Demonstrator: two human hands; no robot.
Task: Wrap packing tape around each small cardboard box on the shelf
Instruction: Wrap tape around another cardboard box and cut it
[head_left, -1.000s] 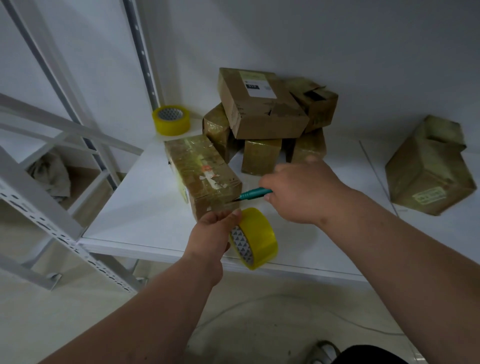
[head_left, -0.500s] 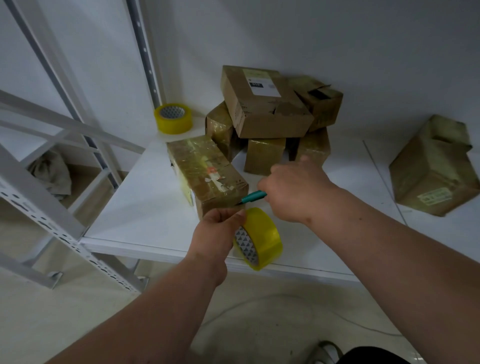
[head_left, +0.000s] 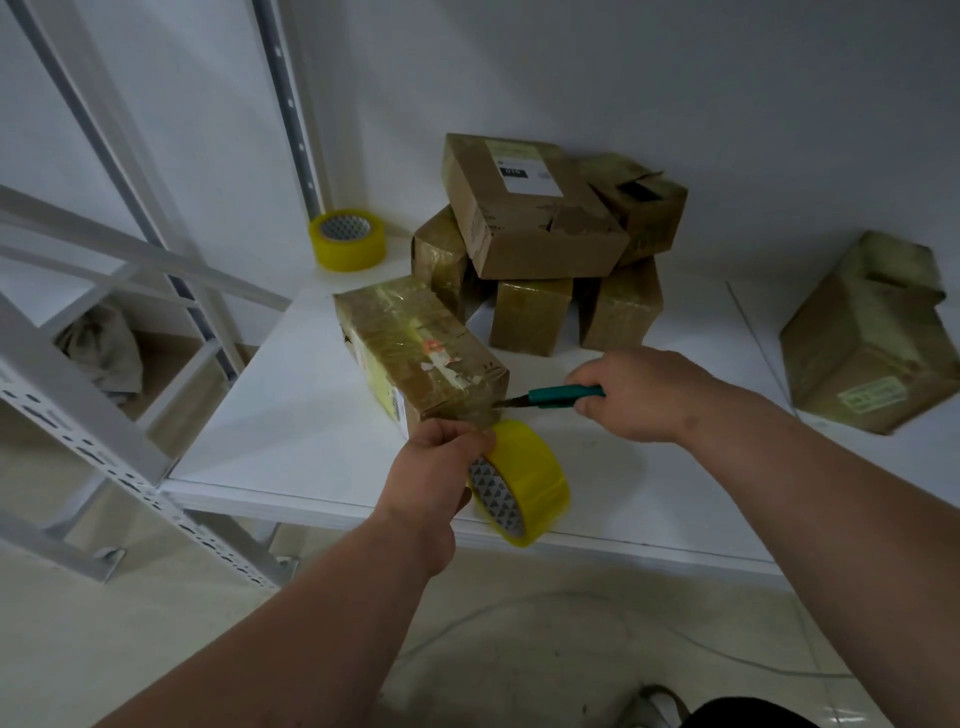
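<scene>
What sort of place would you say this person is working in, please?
Probably a storeroom or small packing area. A white metal shelf with perforated uprights holds a pile of small cardboard boxes, some wrapped in tape, and a spare tape roll stands by the bare white wall.

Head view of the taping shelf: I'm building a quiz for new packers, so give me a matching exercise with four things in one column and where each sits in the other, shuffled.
Things:
1. tape roll in use
2. spare tape roll
3. teal cutter
4. labelled box

Places:
A. on top of the box pile at the back
B. in the right hand, tip at the taped box
C. flat on the shelf by the back upright
D. in the left hand, at the front edge

Pairs: 1-D, 2-C, 3-B, 4-A
</scene>
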